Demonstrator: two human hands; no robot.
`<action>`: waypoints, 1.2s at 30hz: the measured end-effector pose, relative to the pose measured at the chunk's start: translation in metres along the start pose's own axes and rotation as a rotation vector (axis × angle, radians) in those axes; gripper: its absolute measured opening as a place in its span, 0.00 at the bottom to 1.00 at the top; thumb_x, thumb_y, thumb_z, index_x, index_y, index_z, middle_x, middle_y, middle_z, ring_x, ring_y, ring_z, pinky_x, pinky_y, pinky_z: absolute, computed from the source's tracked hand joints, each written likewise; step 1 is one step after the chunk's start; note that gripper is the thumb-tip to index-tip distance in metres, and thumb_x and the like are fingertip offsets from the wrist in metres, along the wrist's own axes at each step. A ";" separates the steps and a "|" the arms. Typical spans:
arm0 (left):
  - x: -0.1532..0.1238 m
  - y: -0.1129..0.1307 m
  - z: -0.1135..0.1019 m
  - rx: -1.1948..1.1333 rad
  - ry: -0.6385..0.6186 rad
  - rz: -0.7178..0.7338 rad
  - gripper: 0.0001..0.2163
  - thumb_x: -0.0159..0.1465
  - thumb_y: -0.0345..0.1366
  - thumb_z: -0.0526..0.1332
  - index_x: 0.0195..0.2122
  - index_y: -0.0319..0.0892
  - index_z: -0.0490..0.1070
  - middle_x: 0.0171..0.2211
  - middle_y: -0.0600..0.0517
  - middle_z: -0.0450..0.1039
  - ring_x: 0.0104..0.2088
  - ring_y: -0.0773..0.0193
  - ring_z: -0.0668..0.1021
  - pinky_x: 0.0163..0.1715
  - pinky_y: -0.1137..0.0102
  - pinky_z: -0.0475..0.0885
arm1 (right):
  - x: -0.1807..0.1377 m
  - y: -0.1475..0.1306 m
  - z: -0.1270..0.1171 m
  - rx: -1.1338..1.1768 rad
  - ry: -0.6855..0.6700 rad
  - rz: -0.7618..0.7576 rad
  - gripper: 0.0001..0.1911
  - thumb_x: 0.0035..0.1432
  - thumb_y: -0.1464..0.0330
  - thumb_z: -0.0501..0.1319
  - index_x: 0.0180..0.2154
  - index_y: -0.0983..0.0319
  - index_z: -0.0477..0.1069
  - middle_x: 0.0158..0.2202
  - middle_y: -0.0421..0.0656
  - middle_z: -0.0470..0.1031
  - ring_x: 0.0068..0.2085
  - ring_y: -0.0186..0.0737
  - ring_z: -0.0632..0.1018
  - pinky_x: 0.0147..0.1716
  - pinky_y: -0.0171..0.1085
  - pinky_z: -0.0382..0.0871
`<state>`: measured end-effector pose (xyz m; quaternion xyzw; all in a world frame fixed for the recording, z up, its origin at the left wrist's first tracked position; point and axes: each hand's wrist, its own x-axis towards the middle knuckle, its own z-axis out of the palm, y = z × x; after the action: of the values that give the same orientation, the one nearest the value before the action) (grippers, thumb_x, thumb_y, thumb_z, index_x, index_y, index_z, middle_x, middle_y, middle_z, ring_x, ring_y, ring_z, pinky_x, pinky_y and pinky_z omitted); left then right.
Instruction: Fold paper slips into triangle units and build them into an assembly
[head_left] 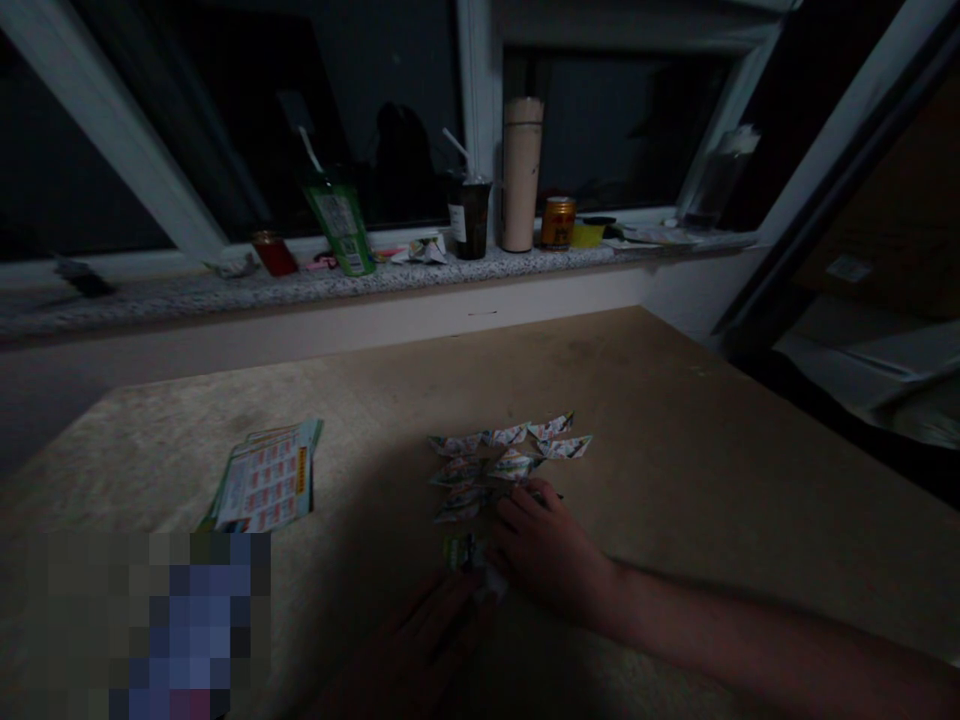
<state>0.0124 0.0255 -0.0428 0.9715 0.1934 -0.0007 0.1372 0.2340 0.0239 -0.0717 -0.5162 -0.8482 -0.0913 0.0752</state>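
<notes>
In the dim head view, a partly folded piece of printed paper [489, 582] lies low over the table, white with a green part. My left hand [427, 625] is in deep shadow at its near left side, its fingers closed on the paper's edge. From the right, my right hand [544, 550] reaches over the same paper with its fingers curled; its fingertips are partly hidden. Just beyond the hands stand several small folded paper boats [513, 463] in uneven rows, the nearest close to my right knuckles. To the left lies a stack of printed leaflets [266, 480].
The wooden table [660, 430] meets a wall below a stone windowsill [420, 272]. On the sill stand a red jar [276, 254], a green carton [341, 225], a dark cup with straw [469, 220], a pink flask [522, 175] and a gold can [558, 222]. The lower left is pixelated.
</notes>
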 end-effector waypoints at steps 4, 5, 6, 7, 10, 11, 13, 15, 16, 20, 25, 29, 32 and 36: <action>0.000 0.000 -0.001 0.017 -0.036 0.006 0.36 0.63 0.37 0.59 0.67 0.46 0.38 0.63 0.43 0.56 0.61 0.51 0.62 0.57 0.57 0.60 | 0.000 0.000 -0.001 -0.020 -0.015 -0.013 0.06 0.60 0.67 0.59 0.35 0.62 0.72 0.36 0.47 0.72 0.42 0.49 0.69 0.46 0.49 0.61; 0.000 0.000 -0.002 0.018 -0.043 0.007 0.36 0.62 0.37 0.59 0.67 0.46 0.39 0.63 0.43 0.56 0.61 0.51 0.62 0.57 0.58 0.61 | 0.000 0.000 -0.001 -0.030 -0.020 -0.023 0.06 0.60 0.68 0.59 0.35 0.62 0.72 0.36 0.47 0.72 0.42 0.49 0.69 0.46 0.49 0.61; 0.000 0.001 -0.002 0.016 -0.050 0.007 0.36 0.62 0.36 0.59 0.67 0.47 0.39 0.63 0.43 0.56 0.61 0.51 0.62 0.57 0.58 0.61 | 0.000 0.000 -0.002 -0.037 -0.026 -0.032 0.05 0.60 0.68 0.58 0.35 0.62 0.72 0.35 0.47 0.72 0.42 0.49 0.69 0.46 0.49 0.61; 0.000 0.001 -0.002 0.012 -0.052 0.004 0.36 0.62 0.36 0.59 0.67 0.47 0.40 0.63 0.44 0.56 0.60 0.51 0.62 0.57 0.58 0.61 | 0.000 0.001 -0.002 -0.042 -0.030 -0.037 0.05 0.60 0.69 0.58 0.35 0.62 0.72 0.35 0.47 0.72 0.42 0.49 0.69 0.46 0.50 0.61; 0.001 0.001 -0.002 0.007 -0.049 -0.006 0.35 0.61 0.36 0.59 0.66 0.46 0.41 0.63 0.44 0.56 0.60 0.50 0.62 0.57 0.57 0.60 | 0.001 0.001 -0.001 -0.044 -0.040 -0.040 0.05 0.60 0.69 0.58 0.35 0.63 0.72 0.36 0.48 0.73 0.42 0.49 0.69 0.47 0.50 0.61; 0.002 0.002 -0.001 0.007 -0.051 -0.006 0.35 0.62 0.36 0.59 0.66 0.45 0.41 0.63 0.43 0.56 0.61 0.50 0.61 0.57 0.56 0.60 | 0.001 0.001 -0.001 -0.042 -0.043 -0.038 0.05 0.60 0.69 0.58 0.35 0.63 0.72 0.36 0.48 0.73 0.42 0.50 0.69 0.47 0.50 0.61; 0.002 0.003 -0.002 0.006 -0.052 -0.008 0.34 0.62 0.36 0.58 0.66 0.46 0.41 0.63 0.44 0.55 0.61 0.51 0.61 0.57 0.56 0.60 | 0.002 0.000 0.001 -0.036 -0.046 -0.039 0.05 0.59 0.69 0.58 0.35 0.64 0.72 0.36 0.48 0.73 0.42 0.50 0.69 0.47 0.51 0.61; 0.002 0.003 -0.004 0.001 -0.044 -0.009 0.33 0.62 0.36 0.58 0.66 0.46 0.43 0.63 0.44 0.56 0.61 0.51 0.61 0.57 0.56 0.60 | 0.002 -0.001 0.002 -0.031 -0.046 -0.033 0.05 0.59 0.69 0.59 0.36 0.64 0.72 0.36 0.48 0.73 0.42 0.50 0.69 0.48 0.51 0.61; 0.002 0.004 -0.006 -0.003 -0.039 -0.005 0.32 0.62 0.36 0.58 0.65 0.46 0.45 0.63 0.44 0.56 0.61 0.51 0.61 0.57 0.56 0.61 | 0.002 -0.001 0.002 -0.028 -0.045 -0.029 0.05 0.59 0.69 0.58 0.36 0.64 0.72 0.36 0.48 0.73 0.42 0.50 0.69 0.48 0.51 0.60; 0.000 0.001 -0.017 -0.043 -0.044 0.007 0.32 0.61 0.36 0.60 0.64 0.48 0.48 0.63 0.46 0.58 0.60 0.52 0.64 0.56 0.58 0.63 | 0.002 -0.001 0.001 -0.018 -0.039 -0.026 0.05 0.60 0.69 0.58 0.37 0.63 0.72 0.36 0.48 0.73 0.41 0.49 0.69 0.47 0.50 0.60; 0.002 -0.013 -0.012 -0.068 -0.068 0.032 0.39 0.56 0.37 0.65 0.66 0.44 0.45 0.63 0.45 0.57 0.59 0.51 0.66 0.55 0.60 0.65 | 0.002 0.000 0.000 -0.013 -0.018 -0.033 0.06 0.61 0.69 0.57 0.36 0.63 0.71 0.36 0.47 0.73 0.42 0.48 0.69 0.47 0.49 0.60; 0.007 -0.016 -0.003 0.008 -0.106 0.044 0.35 0.58 0.34 0.64 0.65 0.47 0.50 0.63 0.45 0.56 0.60 0.49 0.64 0.54 0.58 0.66 | 0.001 0.000 -0.001 -0.013 -0.016 -0.036 0.05 0.60 0.69 0.57 0.36 0.63 0.71 0.35 0.46 0.73 0.41 0.48 0.69 0.47 0.49 0.60; 0.008 -0.010 -0.009 0.021 -0.126 0.032 0.33 0.60 0.33 0.62 0.64 0.48 0.50 0.63 0.44 0.55 0.60 0.50 0.63 0.53 0.57 0.66 | 0.002 0.000 -0.001 -0.009 -0.022 -0.035 0.06 0.61 0.69 0.57 0.36 0.63 0.71 0.35 0.46 0.73 0.40 0.48 0.69 0.47 0.49 0.59; 0.006 -0.004 -0.018 0.015 -0.169 0.003 0.33 0.59 0.36 0.63 0.64 0.46 0.52 0.64 0.43 0.54 0.61 0.48 0.62 0.55 0.56 0.63 | 0.002 0.000 0.001 -0.005 -0.017 -0.035 0.05 0.60 0.68 0.58 0.36 0.63 0.71 0.35 0.46 0.73 0.40 0.48 0.69 0.47 0.48 0.59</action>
<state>0.0158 0.0364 -0.0270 0.9692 0.1796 -0.0839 0.1459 0.2329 0.0255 -0.0725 -0.5021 -0.8576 -0.0904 0.0649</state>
